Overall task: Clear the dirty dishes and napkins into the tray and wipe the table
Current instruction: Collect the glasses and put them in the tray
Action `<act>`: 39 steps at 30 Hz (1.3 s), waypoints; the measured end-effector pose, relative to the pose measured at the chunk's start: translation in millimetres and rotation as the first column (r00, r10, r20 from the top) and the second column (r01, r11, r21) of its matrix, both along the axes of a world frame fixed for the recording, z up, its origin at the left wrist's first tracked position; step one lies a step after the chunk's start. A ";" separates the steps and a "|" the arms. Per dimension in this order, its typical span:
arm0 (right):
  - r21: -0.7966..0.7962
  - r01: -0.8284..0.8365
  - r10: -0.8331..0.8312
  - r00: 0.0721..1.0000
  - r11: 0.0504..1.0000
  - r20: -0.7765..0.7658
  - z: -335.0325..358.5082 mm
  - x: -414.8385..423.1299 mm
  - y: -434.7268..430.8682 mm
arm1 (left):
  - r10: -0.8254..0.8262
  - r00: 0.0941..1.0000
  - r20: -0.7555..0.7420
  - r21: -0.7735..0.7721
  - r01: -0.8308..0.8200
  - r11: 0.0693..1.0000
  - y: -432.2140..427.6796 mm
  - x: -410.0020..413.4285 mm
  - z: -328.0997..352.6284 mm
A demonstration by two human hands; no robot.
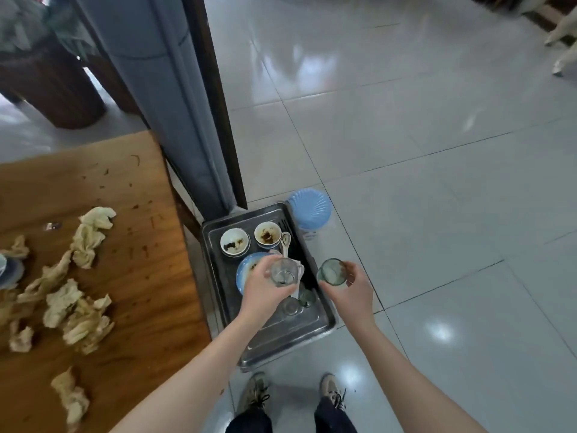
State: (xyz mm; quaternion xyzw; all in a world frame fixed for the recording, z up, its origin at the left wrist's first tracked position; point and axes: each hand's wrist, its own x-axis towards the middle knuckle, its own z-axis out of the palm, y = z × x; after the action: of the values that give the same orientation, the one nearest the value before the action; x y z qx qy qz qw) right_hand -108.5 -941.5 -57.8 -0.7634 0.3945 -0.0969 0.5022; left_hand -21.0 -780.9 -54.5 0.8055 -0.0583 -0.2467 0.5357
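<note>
Left hand: the left hand (265,289) is curled round a clear glass (282,271) and holds it over the middle of the tray (299,328), probably to set it by the two small glasses (292,306) at the near end.
Right hand: the right hand (349,292) grips a greenish glass (331,271) above the tray's right rim, likely bound for the same place.
Tray: it sits low on a blue stool (309,209), just right of the desk (140,276), seemingly so dishes go straight across. It holds two dirty bowls (234,242), a spoon (285,240) and a blue plate (245,271).
Napkins: crumpled napkins (92,235) lie scattered on the desk, not yet cleared.
Desk: it is crumbed and stained, not yet wiped.
Hard to see: the left hand covers part of the plate. A white scrap under the clear glass may be a napkin, but I cannot tell. A dish (9,270) is cut off at the desk's left edge.
</note>
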 end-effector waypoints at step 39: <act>0.184 -0.419 0.447 0.882 0.889 -0.149 -276.8 -45.6 -27.0 | 0.508 0.837 -0.204 0.179 -0.478 0.860 -49.5 -122.6 -271.6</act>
State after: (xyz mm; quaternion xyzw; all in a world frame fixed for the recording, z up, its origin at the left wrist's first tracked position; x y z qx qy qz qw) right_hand -154.2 -968.4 -334.6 -0.7990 0.2651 0.1195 0.5264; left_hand -143.7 -830.3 -326.1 0.7875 0.2326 -0.2006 0.5343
